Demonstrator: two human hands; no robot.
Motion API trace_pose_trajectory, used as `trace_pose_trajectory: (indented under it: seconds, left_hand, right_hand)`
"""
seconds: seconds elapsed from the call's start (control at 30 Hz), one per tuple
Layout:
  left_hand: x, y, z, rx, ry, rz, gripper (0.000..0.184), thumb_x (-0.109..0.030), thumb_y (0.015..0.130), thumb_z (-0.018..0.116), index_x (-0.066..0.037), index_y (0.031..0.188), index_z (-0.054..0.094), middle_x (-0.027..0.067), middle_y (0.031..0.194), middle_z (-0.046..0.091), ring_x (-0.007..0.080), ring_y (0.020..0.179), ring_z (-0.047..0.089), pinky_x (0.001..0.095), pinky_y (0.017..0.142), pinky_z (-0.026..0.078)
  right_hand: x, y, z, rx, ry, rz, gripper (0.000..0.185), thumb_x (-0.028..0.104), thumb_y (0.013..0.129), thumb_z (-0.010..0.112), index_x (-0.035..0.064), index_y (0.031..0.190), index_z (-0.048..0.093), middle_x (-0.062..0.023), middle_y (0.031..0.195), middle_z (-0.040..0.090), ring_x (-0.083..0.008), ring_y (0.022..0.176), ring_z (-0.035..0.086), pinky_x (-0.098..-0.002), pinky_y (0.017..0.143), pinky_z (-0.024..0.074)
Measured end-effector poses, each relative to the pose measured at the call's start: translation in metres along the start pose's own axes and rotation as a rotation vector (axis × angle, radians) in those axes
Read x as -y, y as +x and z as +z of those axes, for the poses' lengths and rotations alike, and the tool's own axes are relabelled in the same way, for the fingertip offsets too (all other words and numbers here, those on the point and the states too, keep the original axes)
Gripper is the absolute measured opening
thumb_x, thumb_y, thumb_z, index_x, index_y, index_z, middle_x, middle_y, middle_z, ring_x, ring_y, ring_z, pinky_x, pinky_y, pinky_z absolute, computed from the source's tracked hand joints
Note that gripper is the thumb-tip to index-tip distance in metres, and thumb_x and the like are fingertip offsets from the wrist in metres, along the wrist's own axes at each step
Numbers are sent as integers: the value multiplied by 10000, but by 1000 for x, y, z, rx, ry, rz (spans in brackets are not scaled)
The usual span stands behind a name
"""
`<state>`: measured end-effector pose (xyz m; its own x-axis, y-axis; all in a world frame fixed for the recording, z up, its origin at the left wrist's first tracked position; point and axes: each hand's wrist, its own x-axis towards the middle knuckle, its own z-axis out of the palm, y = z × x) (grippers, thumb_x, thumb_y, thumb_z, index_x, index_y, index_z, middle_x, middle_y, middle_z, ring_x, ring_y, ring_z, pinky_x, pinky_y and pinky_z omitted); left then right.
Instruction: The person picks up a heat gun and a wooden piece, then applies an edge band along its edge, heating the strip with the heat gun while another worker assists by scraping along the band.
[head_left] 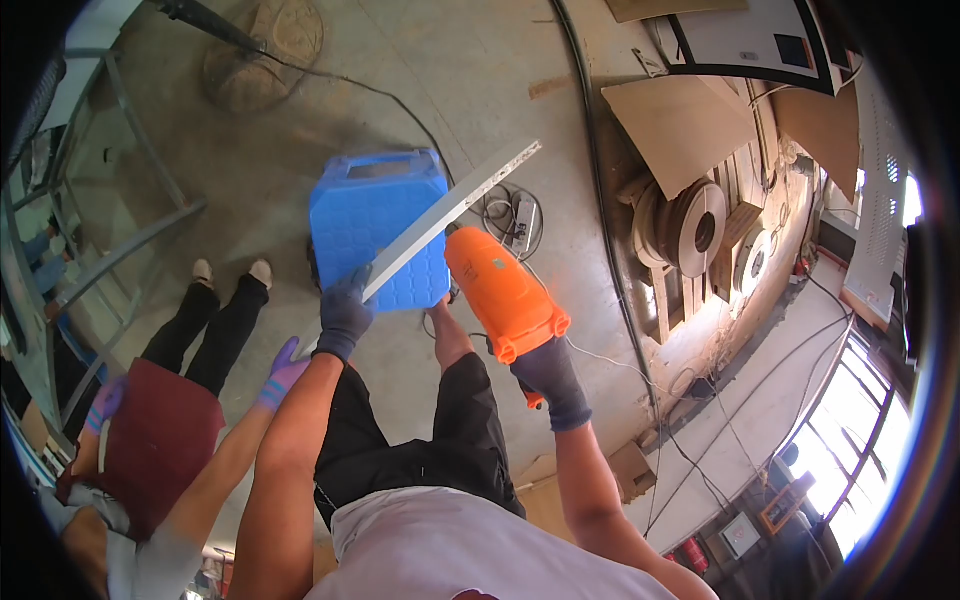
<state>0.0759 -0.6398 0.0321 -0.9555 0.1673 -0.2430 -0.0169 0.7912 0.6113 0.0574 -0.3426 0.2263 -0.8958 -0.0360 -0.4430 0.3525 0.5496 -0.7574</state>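
Note:
My left hand (345, 314), in a dark grey glove, is closed around a long pale bar (432, 228). The bar slants up to the right across a blue plastic stool (375, 215). In my right hand (553, 382), also gloved, is an orange power tool (497, 285) with a bulky housing. Its front end points toward the bar near the stool's right side; whether they touch I cannot tell. A co-worker's hand in a lilac glove (285, 372) is beside my left forearm, near the bar's lower end.
A co-worker with a dark red apron (165, 430) stands at my left, near a grey metal frame (135, 255). A power strip (523, 222) with tangled cords lies beyond the tool. Several spools (690, 228) and cardboard sheets (690, 130) line the right. A black cable (600, 180) crosses the floor.

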Motion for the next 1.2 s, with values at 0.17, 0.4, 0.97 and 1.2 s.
trace_pose_trajectory:
  seconds: [0.17,0.4,0.97,1.2]
  left_hand:
    - [-23,15,-6,29,12,-15,462,-199,810,714,-48,1235,610,159,1032,684,379,899,654,461,781,527]
    - [-112,128,19,-9,-71,112,404,-269,885,651,-46,1216,591,165,988,691,388,840,670,484,717,536]
    - [-125,148,28,-225,106,427,314,-168,759,765,-49,1032,666,87,743,629,300,689,622,440,614,464]
    - [-115,153,48,-408,-92,410,219,-143,795,730,-65,994,684,109,784,638,327,729,619,447,641,471]
  right_hand:
    - [-15,-7,-6,-49,-225,-82,262,180,805,728,71,1035,663,-68,995,682,-257,966,653,-387,843,500]
    - [-3,-16,-25,-37,-72,194,227,156,783,726,63,980,663,-32,838,658,-192,732,635,-333,691,507]
    - [-35,-32,-17,-210,-163,-3,262,169,813,746,87,1054,687,-45,925,701,-221,898,671,-348,809,515]
    - [-25,-35,-30,-111,248,357,309,205,820,753,84,1096,686,-50,1011,713,-232,978,672,-366,853,509]
